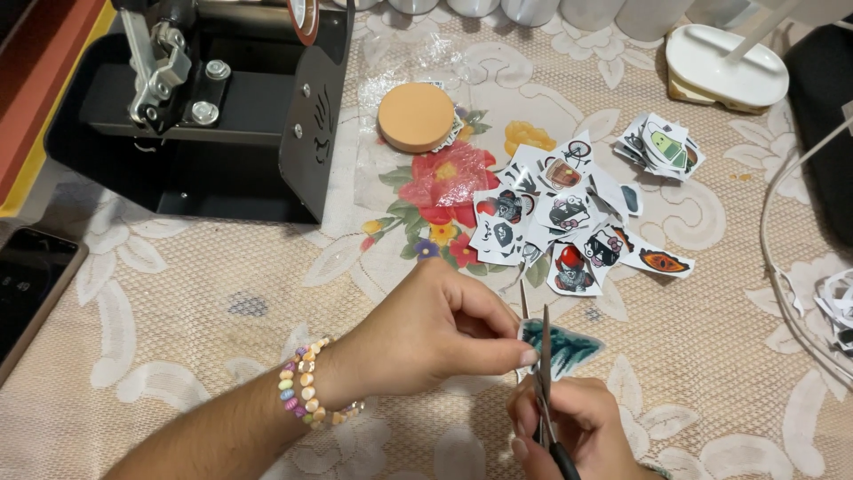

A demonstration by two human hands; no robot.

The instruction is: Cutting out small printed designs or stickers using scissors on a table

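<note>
My left hand (435, 324) pinches a small paper cutout with a teal and dark green picture (569, 347), held just above the table. My right hand (569, 427) grips a pair of scissors (544, 373) with dark handles, and the blades stand upright against the cutout's left edge. A beaded bracelet (306, 387) circles my left wrist. Beyond my hands lies a heap of several cut picture stickers (560, 222) on the lace tablecloth (178, 356).
A black press machine (213, 107) fills the far left. A round orange disc (416, 116) rests on clear plastic. A second small pile of stickers (662, 147), a white stand base (724, 67), a white cable (782, 267) and a dark phone (31, 284) lie around.
</note>
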